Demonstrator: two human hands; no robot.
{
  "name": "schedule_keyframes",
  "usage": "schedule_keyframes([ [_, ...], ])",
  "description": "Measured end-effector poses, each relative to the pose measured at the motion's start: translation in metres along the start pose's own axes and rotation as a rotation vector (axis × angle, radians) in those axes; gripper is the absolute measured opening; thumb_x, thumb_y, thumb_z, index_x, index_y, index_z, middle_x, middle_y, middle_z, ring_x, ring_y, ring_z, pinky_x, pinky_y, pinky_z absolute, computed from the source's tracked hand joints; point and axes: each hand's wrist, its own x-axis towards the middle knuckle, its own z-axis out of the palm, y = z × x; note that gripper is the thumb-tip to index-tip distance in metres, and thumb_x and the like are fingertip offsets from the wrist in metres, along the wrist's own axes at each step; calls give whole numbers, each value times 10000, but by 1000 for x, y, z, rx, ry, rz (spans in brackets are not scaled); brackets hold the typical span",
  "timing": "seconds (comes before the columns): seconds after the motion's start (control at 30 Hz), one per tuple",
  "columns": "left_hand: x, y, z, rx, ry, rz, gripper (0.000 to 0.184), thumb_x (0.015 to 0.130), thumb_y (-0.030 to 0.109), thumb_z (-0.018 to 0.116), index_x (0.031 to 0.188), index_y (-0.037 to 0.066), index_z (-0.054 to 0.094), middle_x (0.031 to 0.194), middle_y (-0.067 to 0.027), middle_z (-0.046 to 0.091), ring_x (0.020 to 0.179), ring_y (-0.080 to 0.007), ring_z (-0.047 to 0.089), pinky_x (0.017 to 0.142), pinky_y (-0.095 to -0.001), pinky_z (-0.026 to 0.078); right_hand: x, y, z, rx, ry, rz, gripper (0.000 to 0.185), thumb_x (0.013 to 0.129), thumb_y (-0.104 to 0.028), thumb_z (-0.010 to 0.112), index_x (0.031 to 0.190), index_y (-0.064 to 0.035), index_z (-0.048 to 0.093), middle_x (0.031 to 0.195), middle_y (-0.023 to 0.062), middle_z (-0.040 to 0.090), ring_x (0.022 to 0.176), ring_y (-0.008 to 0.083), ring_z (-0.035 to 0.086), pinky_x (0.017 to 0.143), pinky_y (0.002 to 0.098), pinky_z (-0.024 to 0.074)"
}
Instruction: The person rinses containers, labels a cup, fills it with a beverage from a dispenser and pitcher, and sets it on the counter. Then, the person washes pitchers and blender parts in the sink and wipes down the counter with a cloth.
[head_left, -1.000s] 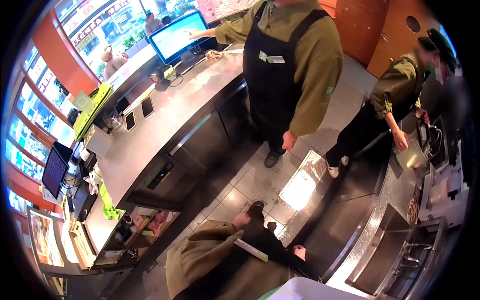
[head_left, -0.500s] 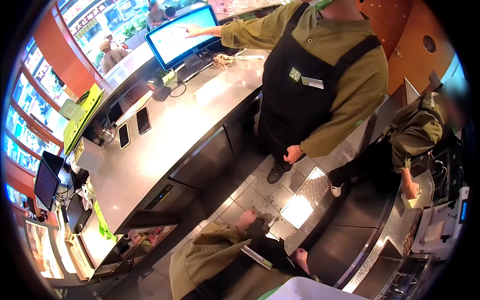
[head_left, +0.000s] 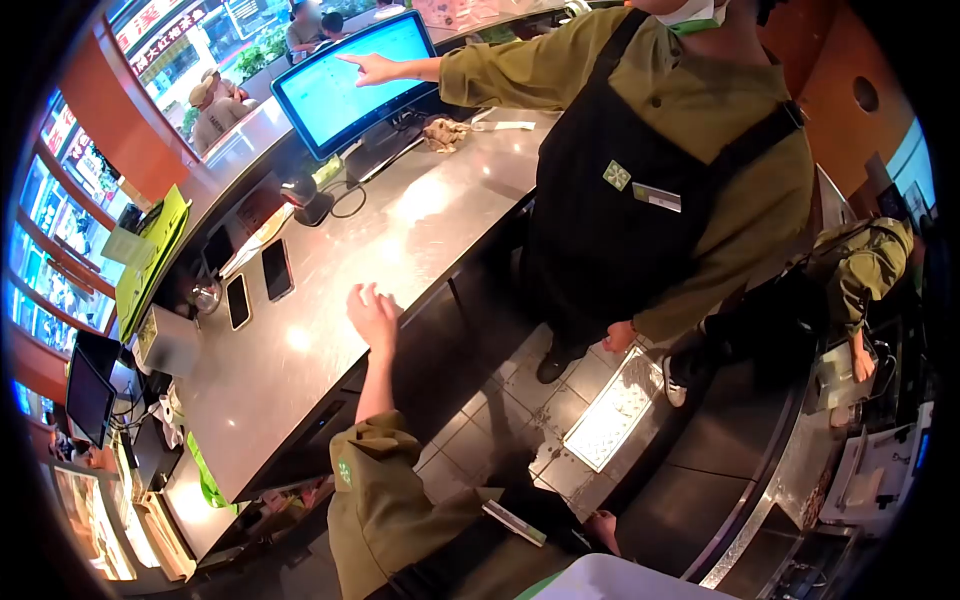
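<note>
My left hand [head_left: 374, 318] is raised at the edge of the metal counter [head_left: 330, 325], its fingers apart and slightly curled, with nothing in them. Low beside my apron, only part of my right hand [head_left: 602, 530] shows; its fingers are mostly hidden. Two phones lie on the counter beyond my left hand, a black one [head_left: 278, 270] and a pale-edged one [head_left: 238, 301]. At the far end stands a lit touchscreen monitor [head_left: 350, 85], where a co-worker's hand [head_left: 370, 69] points with its index finger at the screen.
A co-worker in a black apron [head_left: 640, 200] stands across from me. Another person's arm [head_left: 858, 310] reaches over the right-hand worktop. A pale box [head_left: 168, 342] and green bags [head_left: 150, 265] line the counter's left side. A metal plate [head_left: 607, 410] lies on the tiled floor.
My left hand has risen from near my waist to the counter's edge, and its fingers have spread. The co-worker's pointing hand has shifted slightly left on the screen.
</note>
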Motion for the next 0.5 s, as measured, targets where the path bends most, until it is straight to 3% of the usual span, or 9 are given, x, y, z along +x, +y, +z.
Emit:
schedule_keyframes([
  [0.07, -3, -26, 22, 158, 27, -48, 219, 763, 139, 527, 937, 5, 528, 1010, -195, 475, 947, -338, 456, 808, -424, 365, -11, -13, 0, -35, 35, 4, 190, 758, -106, 533, 874, 41, 566, 660, 110, 581, 542, 236, 610, 473, 312, 489],
  [0.17, -3, -20, 26, 235, -123, -175, 218, 794, 190, 508, 902, 1, 526, 969, -186, 475, 928, -331, 453, 804, -426, 363, -18, -28, 5, 33, 30, 83, 158, 738, -94, 565, 846, 20, 577, 655, 110, 581, 542, 212, 606, 486, 311, 496],
  [0.27, -2, -22, 28, 243, -102, -145, 202, 795, 197, 511, 871, 10, 522, 939, -178, 472, 919, -324, 449, 801, -426, 360, 31, 32, 25, -466, -12, -479, 180, 691, -135, 626, 828, -23, 593, 714, 108, 597, 555, 191, 603, 537, 315, 505],
  [0.3, -1, -23, 29, 242, -101, -152, 201, 794, 197, 512, 868, 9, 521, 938, -177, 471, 920, -322, 448, 801, -426, 360, 8, -15, 27, -263, -83, 32, 241, 636, -203, 670, 824, -65, 608, 802, 95, 604, 587, 177, 601, 593, 315, 503],
  [0.4, 1, -20, 28, 243, -103, -164, 200, 793, 197, 514, 860, 8, 518, 930, -174, 466, 920, -318, 444, 800, -427, 359, 44, 8, 55, -318, -157, -137, 261, 641, -242, 662, 829, -68, 609, 789, 88, 609, 585, 196, 603, 591, 319, 497],
  [0.43, 2, -19, 27, 244, -107, -166, 199, 792, 196, 514, 857, 8, 517, 926, -173, 464, 920, -317, 443, 799, -427, 359, 68, 33, 68, -376, -101, -340, 270, 693, -243, 628, 864, -34, 607, 720, 111, 609, 563, 205, 603, 537, 319, 486],
  [0.5, 2, -17, 26, 237, -135, -178, 200, 787, 199, 518, 850, 9, 510, 919, -171, 457, 925, -318, 436, 802, -433, 356, 29, -33, 64, -159, -118, -133, 290, 728, -245, 595, 883, 0, 599, 681, 122, 605, 552, 207, 600, 516, 319, 478],
])
